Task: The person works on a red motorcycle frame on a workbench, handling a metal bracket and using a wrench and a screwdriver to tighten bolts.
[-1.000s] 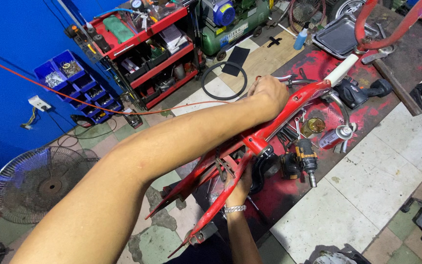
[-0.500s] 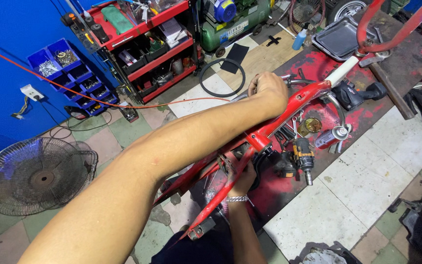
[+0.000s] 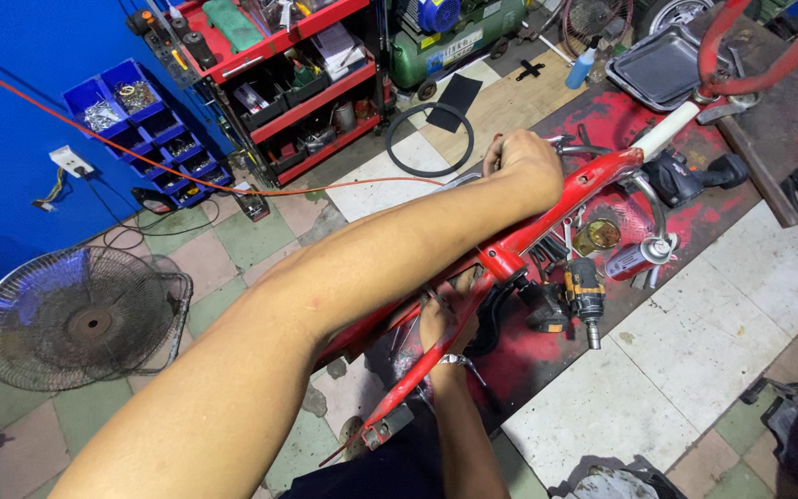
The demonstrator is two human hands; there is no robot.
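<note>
Left hand (image 3: 524,164) fingers closed around red bicycle frame (image 3: 547,217) | right hand (image 3: 441,319) beneath frame, grip unclear | cordless drill (image 3: 582,298) just right of it

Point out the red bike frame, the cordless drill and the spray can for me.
Bike frame (image 3: 561,208): head view, on the red tube just below the left hand.
Drill (image 3: 585,294): head view, on its black and yellow body.
Spray can (image 3: 628,261): head view, on the red side of the can.
</note>
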